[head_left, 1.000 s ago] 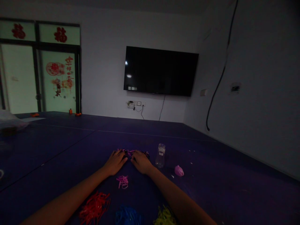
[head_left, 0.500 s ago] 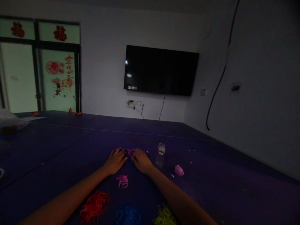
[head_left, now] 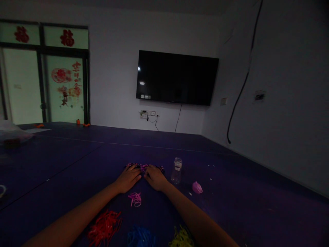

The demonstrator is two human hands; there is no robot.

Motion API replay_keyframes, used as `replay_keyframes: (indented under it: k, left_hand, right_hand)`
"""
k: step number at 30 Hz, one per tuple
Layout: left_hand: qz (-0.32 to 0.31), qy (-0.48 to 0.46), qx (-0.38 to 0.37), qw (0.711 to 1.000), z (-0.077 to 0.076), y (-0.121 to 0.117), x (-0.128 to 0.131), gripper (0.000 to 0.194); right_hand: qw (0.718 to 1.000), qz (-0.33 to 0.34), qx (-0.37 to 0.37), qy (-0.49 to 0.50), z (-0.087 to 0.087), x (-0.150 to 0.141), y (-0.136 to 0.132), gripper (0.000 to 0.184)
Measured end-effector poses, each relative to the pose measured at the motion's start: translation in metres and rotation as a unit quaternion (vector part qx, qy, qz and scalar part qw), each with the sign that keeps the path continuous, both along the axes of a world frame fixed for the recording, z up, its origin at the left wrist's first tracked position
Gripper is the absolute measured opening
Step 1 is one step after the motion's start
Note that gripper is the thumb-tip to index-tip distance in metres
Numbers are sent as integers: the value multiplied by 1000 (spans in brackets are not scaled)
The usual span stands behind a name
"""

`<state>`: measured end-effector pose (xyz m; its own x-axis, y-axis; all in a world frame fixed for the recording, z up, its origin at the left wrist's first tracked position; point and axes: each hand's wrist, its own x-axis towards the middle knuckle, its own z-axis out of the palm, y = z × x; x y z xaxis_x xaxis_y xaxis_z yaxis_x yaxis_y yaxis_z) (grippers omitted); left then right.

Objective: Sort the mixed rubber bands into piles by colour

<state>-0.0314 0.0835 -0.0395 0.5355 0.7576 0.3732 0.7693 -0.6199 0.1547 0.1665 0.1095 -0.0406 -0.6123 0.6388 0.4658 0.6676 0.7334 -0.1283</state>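
A small heap of pink and dark loop-like strands lies on the purple surface, partly under my fingers. My left hand rests palm down at its left side, fingers stretched over the strands and thumb pointing right. At the right side my right hand lies with its fingertips on the heap, slightly bent, thumb apart; what is beneath them is hidden. Closer to me is a small pile of pink strands. Piles of red strands, blue strands and yellow strands lie between my forearms.
A clear bottle stands right of my right hand, with a pink lump beyond it. A plastic bag lies far left, near small orange objects. A television hangs on the wall; a black cable dangles at right.
Both hands stay at the heap. The right fingers look a little more bent, and slightly more of the strands shows above the hands. The whole view has shifted slightly.
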Motion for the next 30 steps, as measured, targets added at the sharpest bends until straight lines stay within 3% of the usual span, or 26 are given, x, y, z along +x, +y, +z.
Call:
replay_keyframes:
  k: [11,19,30]
  left_hand:
    - [-5,-8,14,1000,1,0,1,40]
    - [14,-8,0,1000,-3,3,0,40]
    - [28,-27,-2,999,-1,2,0,37]
  right_hand:
    - [999,30,10,10,0,1,1,12]
    - [999,41,1,0,-1,2,-3,31]
    - [998,40,-3,-46,-1,1,-3,36]
